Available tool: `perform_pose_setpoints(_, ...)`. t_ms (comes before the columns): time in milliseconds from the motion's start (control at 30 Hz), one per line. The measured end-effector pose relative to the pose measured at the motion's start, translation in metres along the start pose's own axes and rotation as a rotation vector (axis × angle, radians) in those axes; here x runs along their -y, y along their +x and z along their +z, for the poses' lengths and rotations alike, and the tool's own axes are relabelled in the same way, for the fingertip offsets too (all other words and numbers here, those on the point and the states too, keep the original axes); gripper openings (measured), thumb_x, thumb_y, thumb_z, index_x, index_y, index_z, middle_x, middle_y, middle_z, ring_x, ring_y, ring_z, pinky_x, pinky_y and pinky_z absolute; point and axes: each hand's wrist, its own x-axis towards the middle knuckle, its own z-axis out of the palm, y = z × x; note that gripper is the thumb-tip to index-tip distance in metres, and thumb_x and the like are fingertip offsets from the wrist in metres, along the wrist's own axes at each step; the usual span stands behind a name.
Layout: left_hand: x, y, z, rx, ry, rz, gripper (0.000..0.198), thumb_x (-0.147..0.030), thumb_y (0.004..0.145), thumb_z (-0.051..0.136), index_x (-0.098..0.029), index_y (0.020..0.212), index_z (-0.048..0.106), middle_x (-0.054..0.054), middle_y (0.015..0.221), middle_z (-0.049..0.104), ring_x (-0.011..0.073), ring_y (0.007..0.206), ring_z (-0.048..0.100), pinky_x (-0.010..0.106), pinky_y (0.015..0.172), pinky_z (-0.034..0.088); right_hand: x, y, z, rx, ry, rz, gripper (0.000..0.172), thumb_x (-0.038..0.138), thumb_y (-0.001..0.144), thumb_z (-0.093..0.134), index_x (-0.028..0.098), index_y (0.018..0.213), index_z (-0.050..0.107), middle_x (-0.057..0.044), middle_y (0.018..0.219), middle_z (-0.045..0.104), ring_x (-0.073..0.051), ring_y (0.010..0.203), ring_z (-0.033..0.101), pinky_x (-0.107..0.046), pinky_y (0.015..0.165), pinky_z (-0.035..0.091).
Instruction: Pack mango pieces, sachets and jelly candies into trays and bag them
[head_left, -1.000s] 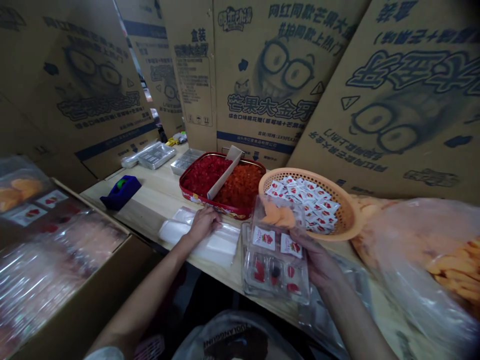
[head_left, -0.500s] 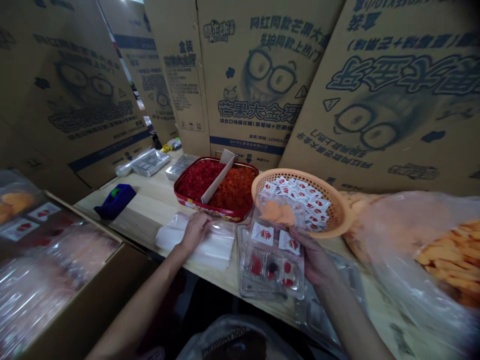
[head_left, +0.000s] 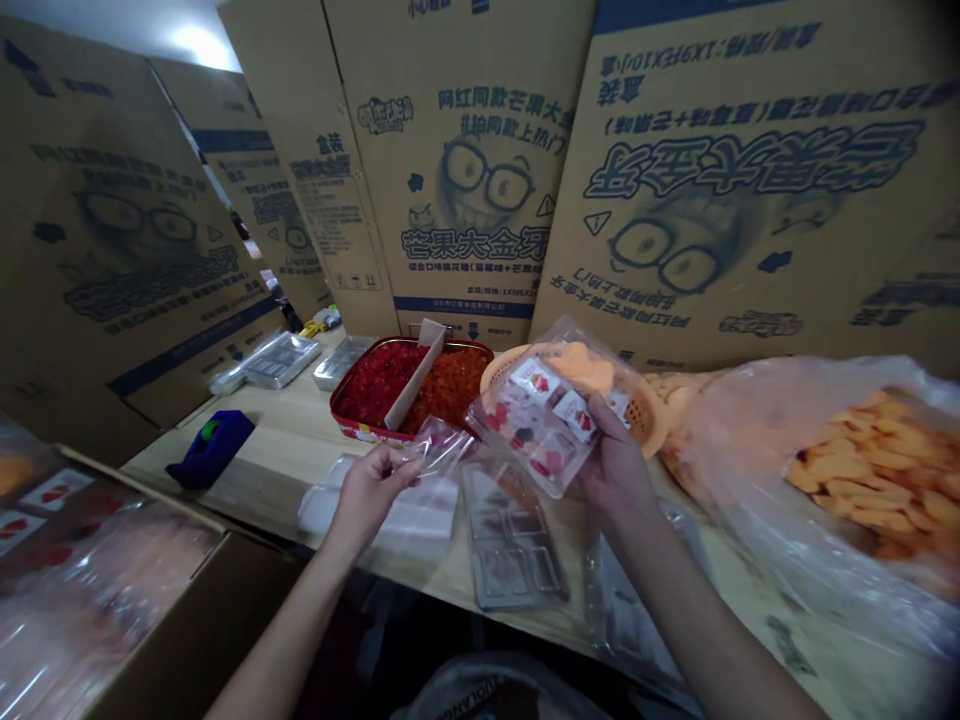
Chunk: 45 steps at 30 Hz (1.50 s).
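Note:
My right hand [head_left: 616,452] grips a clear plastic clamshell tray [head_left: 541,418] held up above the table, with orange pieces, red pieces and small white-and-red sachets inside. My left hand [head_left: 367,495] pinches a small clear plastic bag [head_left: 441,446] by its edge. Under it lies a pile of clear plastic bags [head_left: 382,512] on the wooden table [head_left: 300,440]. Below the raised tray lies a clear moulded tray [head_left: 511,536] with nothing in it.
A red tin [head_left: 409,390] holds red and orange pieces, split by a cardboard divider. Behind the raised tray is a wicker basket [head_left: 646,415]. A large bag of orange pieces [head_left: 855,480] lies at right. A blue tape dispenser [head_left: 211,450] and an open carton [head_left: 90,560] are at left. Flattened cartons stand behind.
The filled tray has risen off the table in my right hand. My left hand has lifted a small clear bag from the pile. The view has tilted upward and shifted.

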Motion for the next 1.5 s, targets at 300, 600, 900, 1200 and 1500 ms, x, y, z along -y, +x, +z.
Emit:
perform_pose_setpoints(300,-0.008,-0.027,0.028,-0.075,-0.429,-0.253,0.029,-0.029,0.052,0.077,-0.015,0.060,0.054,-0.004,0.052,0.055,0.0081,0.050,0.047,0.021,0.051,0.034,-0.013,-0.005,0.047,0.138,0.021,-0.137,0.015,0.028,0.076,0.057,0.022,0.089,0.061,0.001,0.092,0.067,-0.015,0.089,0.062,-0.032,0.079,0.053)
perform_pose_setpoints(600,-0.013,-0.038,0.025,0.024,-0.536,-0.301,0.026,-0.028,0.057,0.076,-0.014,0.063,0.055,0.000,0.058,0.065,0.0092,0.056,0.055,0.020,0.056,0.040,-0.036,-0.006,0.051,0.232,0.089,-0.197,0.020,0.025,0.069,0.065,0.024,0.087,0.058,0.004,0.087,0.066,-0.014,0.085,0.061,-0.034,0.082,0.051)
perform_pose_setpoints(900,-0.010,-0.037,0.027,-0.130,-0.783,-0.407,0.030,-0.032,0.055,0.077,-0.013,0.062,0.055,-0.001,0.057,0.063,0.0092,0.057,0.059,0.023,0.066,0.048,-0.043,-0.011,0.042,0.235,0.056,-0.117,0.023,0.020,0.063,0.070,0.026,0.083,0.058,0.009,0.086,0.066,-0.010,0.082,0.062,-0.026,0.077,0.052)
perform_pose_setpoints(1200,-0.011,-0.041,0.019,-0.203,-0.780,-0.358,0.027,-0.033,0.058,0.075,-0.013,0.064,0.057,0.000,0.061,0.065,0.0094,0.059,0.060,0.021,0.064,0.048,-0.038,-0.002,0.023,0.301,-0.022,0.016,0.026,0.019,0.063,0.069,0.025,0.087,0.061,0.006,0.087,0.068,-0.012,0.081,0.063,-0.028,0.077,0.053)
perform_pose_setpoints(1500,-0.015,-0.037,0.018,-0.078,-0.691,-0.329,0.028,-0.033,0.064,0.071,-0.016,0.085,0.063,0.001,0.074,0.067,0.0118,0.064,0.063,0.023,0.065,0.049,-0.041,-0.011,0.026,0.306,-0.075,0.086,0.032,0.018,0.058,0.073,0.023,0.088,0.061,0.003,0.081,0.069,-0.015,0.075,0.063,-0.031,0.071,0.054)
